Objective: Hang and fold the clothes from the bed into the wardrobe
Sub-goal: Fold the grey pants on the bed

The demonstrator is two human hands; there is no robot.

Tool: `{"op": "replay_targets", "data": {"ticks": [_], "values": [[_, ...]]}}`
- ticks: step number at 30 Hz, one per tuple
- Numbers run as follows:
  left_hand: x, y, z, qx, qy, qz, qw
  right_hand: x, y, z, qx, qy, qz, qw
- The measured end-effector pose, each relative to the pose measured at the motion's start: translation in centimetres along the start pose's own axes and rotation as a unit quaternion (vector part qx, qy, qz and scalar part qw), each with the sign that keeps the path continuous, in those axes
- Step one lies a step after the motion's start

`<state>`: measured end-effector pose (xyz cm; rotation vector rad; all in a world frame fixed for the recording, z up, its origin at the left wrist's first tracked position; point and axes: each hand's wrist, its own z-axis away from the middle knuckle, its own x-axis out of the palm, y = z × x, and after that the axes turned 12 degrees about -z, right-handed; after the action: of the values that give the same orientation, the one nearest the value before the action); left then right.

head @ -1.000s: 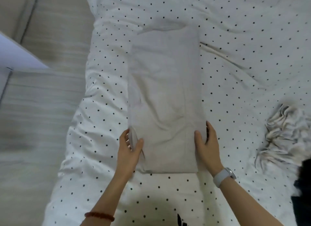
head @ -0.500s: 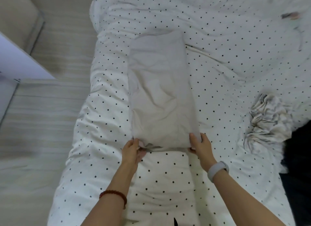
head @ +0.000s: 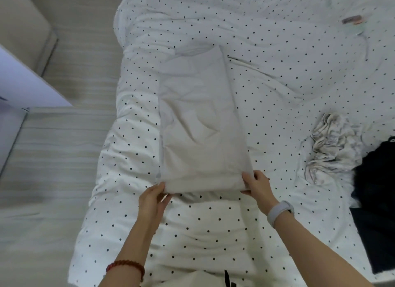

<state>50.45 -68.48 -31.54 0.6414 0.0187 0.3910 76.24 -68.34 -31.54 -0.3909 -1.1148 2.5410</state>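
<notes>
**Grey cloth held by two hands on the dotted bed**

Grey folded cloth (head: pixel 201 124) lies flat on the bed (head: pixel 277 77), which has a white cover with small black dots. The cloth is a long strip that runs up from the near part of the bed and sits close to the bed's left edge. The left hand (head: pixel 152 199) pinches the near left corner of the cloth. The right hand (head: pixel 257 187) grips the near right corner, with the thumb on top. Both near corners are lifted a little off the cover.

Bare dotted cover lies between the cloth and the near edge of the bed. To the right, well apart from the cloth, a crumpled pale garment (head: pixel 335 145) lies by the bed's right edge, touching a dark garment (head: pixel 376 179). Pale wooden floor (head: pixel 53 158) runs along the bed's left edge.
</notes>
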Motion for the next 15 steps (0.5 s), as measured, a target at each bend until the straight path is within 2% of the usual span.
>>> {"op": "replay_targets", "data": {"ticks": [4, 7, 10, 15], "values": [[0.6, 1.7, -2.2, -0.037, -0.058, -0.061, 0.996, 0.5, -0.8, -0.5, 0.011, -0.002, 0.032, 0.999], [1.4, 1.7, -3.8, -0.037, 0.003, -0.105, 0.994, 1.1, -1.1, -0.6, -0.012, 0.002, 0.038, 0.999], [2.0, 1.5, -3.7, 0.03, 0.089, -0.211, 0.973, 1.3, -0.8, -0.5, -0.067, 0.033, 0.056, 0.996], [0.9, 0.7, -0.8, 0.077, 0.097, -0.216, 0.969, 0.7, -0.6, 2.0, -0.18, 0.023, 0.082, 0.98]]}}
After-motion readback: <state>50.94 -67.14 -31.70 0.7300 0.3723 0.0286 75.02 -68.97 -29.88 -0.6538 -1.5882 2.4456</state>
